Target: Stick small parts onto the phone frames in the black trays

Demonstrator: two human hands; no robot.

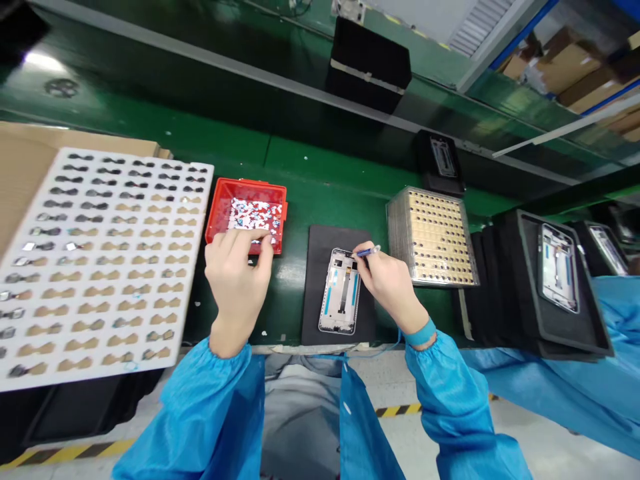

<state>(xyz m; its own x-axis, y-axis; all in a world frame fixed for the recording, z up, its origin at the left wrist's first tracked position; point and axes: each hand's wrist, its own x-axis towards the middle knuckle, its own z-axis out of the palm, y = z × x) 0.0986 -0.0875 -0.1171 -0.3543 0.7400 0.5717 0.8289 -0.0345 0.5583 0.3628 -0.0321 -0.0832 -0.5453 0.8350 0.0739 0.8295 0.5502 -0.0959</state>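
holding a blue pen-like tool [369, 251] pinched between thumb and fingers of the right hand [387, 280], poising its tip by the top right corner of a phone frame [337, 297]. seeing that frame lying flat on a black mat [313, 287], near the near edge of a green bench [300, 167]. curling the left hand [237, 280] at the near right corner of a red bin [220, 200], almost touching thumb to forefinger; not being able to tell whether pinching anything.

probably risking a scratch, or a damaged black ribbon [345, 293] inside the frame, from a slipping tip. perhaps risking a skewed frame too, from working without the left hand steadying it. possibly risking a lost piece from fumbling something so small, seeing a loose white scrap [264, 333] lying by the bench's near edge. possibly snagging the cord of the wrist strap [421, 332] on the mat's near right corner.

carrying a scatter of small white pieces [250, 213] in the red bin. lining up dark pieces along the far edge of a white slotted tray [96, 363], showing tan shapes elsewhere; not being able to tell parts from bare slots. stacking clear trays [397, 237] right of the mat, showing rows of small dark dots on top. seating another frame [555, 267] inside a black tray [565, 333], toward the bench's near right, beside a co-worker's blue sleeve [620, 320].
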